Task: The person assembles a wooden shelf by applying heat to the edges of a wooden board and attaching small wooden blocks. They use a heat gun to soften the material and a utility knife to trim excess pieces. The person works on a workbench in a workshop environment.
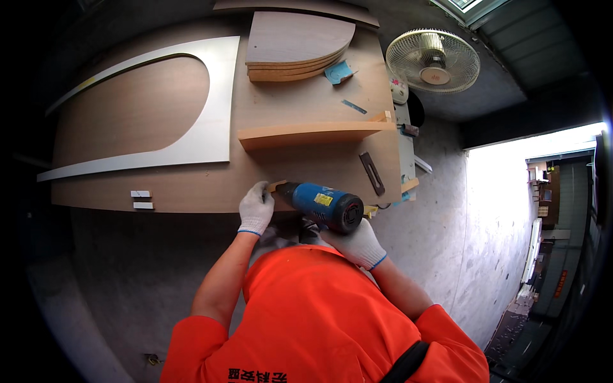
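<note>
Stretching wide, the desk (281,102) lies behind the blue power tool (310,196); the right hand (359,244) grips it, fingers mostly hidden. The left hand's (257,209) fingers pinch a small wood strip (277,186) beside the nozzle (289,192); a slip could injure them.

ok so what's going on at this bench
The white-gloved right hand grips a blue-and-black power tool. The white-gloved left hand holds a small tan piece near the tool's nozzle. A flat white frame with a rounded cutout and stacked pale round-edged boards lie on the brown tabletop.
</note>
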A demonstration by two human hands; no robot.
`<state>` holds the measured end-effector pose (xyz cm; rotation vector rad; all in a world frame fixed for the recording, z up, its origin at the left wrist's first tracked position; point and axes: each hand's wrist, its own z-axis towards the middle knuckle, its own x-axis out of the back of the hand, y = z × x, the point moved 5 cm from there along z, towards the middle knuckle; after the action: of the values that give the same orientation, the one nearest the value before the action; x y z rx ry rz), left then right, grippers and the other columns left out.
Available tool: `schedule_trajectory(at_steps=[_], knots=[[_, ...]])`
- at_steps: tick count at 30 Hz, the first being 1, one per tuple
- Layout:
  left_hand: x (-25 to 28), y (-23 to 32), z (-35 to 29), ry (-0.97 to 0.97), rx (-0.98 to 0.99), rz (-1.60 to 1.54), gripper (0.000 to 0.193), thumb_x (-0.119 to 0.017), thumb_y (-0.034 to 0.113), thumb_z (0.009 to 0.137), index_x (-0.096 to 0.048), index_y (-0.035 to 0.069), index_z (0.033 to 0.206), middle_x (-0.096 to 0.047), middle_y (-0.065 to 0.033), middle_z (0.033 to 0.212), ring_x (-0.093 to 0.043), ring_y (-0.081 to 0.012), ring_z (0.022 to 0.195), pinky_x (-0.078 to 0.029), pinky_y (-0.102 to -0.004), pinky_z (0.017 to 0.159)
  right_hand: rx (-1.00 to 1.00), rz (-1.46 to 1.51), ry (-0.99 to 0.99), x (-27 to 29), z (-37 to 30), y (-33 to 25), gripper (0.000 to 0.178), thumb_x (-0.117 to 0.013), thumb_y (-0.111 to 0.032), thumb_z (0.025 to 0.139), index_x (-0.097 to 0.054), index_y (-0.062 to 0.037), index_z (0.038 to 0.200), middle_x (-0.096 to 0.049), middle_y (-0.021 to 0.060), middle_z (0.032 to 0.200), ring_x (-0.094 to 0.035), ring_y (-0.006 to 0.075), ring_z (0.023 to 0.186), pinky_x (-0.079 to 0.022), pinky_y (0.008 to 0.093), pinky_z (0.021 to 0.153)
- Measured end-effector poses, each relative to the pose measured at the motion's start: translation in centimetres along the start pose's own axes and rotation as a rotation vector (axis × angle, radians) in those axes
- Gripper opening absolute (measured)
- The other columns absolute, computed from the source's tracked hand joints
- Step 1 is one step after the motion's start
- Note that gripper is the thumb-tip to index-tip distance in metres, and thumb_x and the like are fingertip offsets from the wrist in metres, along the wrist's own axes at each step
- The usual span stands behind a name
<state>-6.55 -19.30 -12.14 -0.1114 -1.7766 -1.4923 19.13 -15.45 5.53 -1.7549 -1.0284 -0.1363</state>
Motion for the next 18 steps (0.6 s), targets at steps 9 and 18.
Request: schedule_trajectory(at_steps=[9,18], knots=[[-0.31,-0.47,0.01,0.012,-0.016,-0.014,0.025,-0.070,0.013,0.096,-0.076,0.009,0.120,-0.080,-0.0178,0.106,-0.078,-0.0392,0.099,-0.062,-0.0488,0.090,0.003,-0.048,0.007,0.01,-0.11,0.12,0.043,-0.082,-0.038,0.089,-0.079,-0.0085,0.120,-0.081,0.0199,0.111,-0.077,0.0390,0.112,-0.061,0.0453,0.096],[-0.40,-0.52,-0.03,0.007,-0.018,-0.007,0.026,-0.070,0.012,0.095,-0.076,0.009,0.120,-0.080,-0.0172,0.106,-0.078,-0.0387,0.099,-0.062,-0.0488,0.089,0.014,-0.043,0.000,-0.12,0.09,0.75,0.041,-0.083,-0.038,0.090,-0.079,-0.0087,0.118,-0.081,0.0184,0.108,-0.077,0.0378,0.110,-0.061,0.0449,0.094]])
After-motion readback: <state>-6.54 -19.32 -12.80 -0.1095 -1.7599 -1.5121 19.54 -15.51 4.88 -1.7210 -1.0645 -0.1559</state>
